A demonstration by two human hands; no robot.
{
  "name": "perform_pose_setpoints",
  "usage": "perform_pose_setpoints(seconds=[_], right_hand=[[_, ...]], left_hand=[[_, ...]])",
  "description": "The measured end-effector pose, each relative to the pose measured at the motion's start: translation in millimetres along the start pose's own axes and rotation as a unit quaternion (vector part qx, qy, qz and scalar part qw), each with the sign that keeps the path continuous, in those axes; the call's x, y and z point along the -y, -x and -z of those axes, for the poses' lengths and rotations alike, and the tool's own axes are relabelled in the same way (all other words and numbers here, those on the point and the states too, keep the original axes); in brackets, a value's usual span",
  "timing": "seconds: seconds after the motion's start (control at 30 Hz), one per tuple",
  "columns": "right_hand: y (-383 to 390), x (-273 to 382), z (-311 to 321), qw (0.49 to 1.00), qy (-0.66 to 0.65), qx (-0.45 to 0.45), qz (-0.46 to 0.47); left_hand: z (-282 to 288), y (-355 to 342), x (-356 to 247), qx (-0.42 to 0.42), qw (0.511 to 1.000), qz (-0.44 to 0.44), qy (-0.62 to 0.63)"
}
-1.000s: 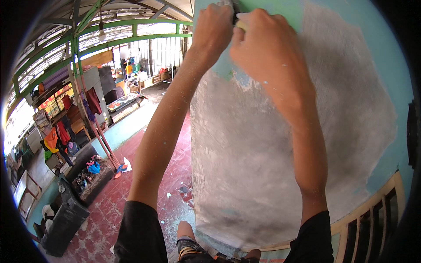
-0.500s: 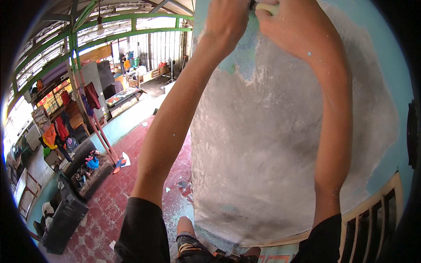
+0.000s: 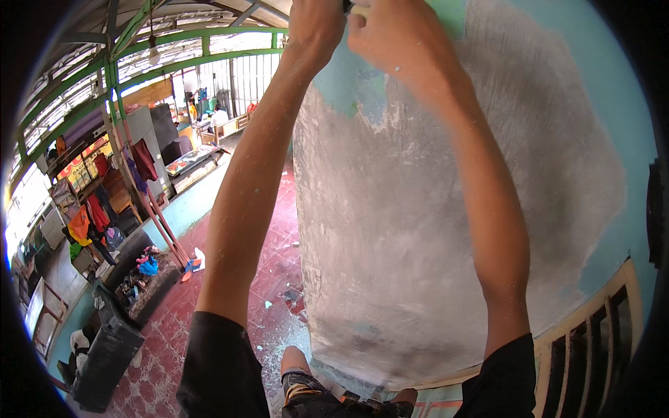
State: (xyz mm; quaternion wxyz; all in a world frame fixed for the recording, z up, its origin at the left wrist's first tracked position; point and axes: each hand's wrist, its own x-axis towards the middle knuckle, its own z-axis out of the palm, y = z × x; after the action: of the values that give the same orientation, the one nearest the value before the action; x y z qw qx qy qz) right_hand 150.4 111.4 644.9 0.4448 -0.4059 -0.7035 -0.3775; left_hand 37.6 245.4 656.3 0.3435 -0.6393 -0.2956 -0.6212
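Both arms reach up along a wall to the upper edge of the view. My right hand (image 3: 401, 35) is closed round a pale yellowish handle (image 3: 360, 10); the tool's working end is out of sight. Close beside it, my left hand (image 3: 317, 28) is also closed, its fingers cut off by the edge, and a bit of something dark shows between the hands. Below them, blue-green paint (image 3: 345, 83) with a ragged lower border meets a large bare grey patch of wall (image 3: 404, 223). Small pale flecks cling to both forearms.
Paint chips and dust lie on the red tiled floor (image 3: 275, 258) below the wall's left edge. A barred window frame (image 3: 592, 341) is at the lower right. Leftward are a dark bench-like block (image 3: 108, 362), pink poles (image 3: 164, 223), hanging clothes (image 3: 97, 212) and a low wall (image 3: 185, 209).
Both hands have shifted left along the top of the wall, the right one blurred by motion. The pale handle has moved left with them.
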Motion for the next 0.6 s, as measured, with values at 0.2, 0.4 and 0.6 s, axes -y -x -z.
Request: perform_pose_setpoints(seconds=[0.2, 0.4, 0.6], right_hand=[[64, 6, -8, 0.993, -0.048, 0.108, 0.0], [246, 15, 13, 0.921, -0.211, 0.277, -0.172], [538, 36, 16, 0.671, -0.281, 0.495, -0.475]], left_hand=[[38, 86, -34, 0.097, 0.989, 0.114, 0.001], [77, 298, -83, 0.188, 0.947, 0.17, 0.199], [161, 564, -124, 0.603, 0.678, 0.298, 0.298]])
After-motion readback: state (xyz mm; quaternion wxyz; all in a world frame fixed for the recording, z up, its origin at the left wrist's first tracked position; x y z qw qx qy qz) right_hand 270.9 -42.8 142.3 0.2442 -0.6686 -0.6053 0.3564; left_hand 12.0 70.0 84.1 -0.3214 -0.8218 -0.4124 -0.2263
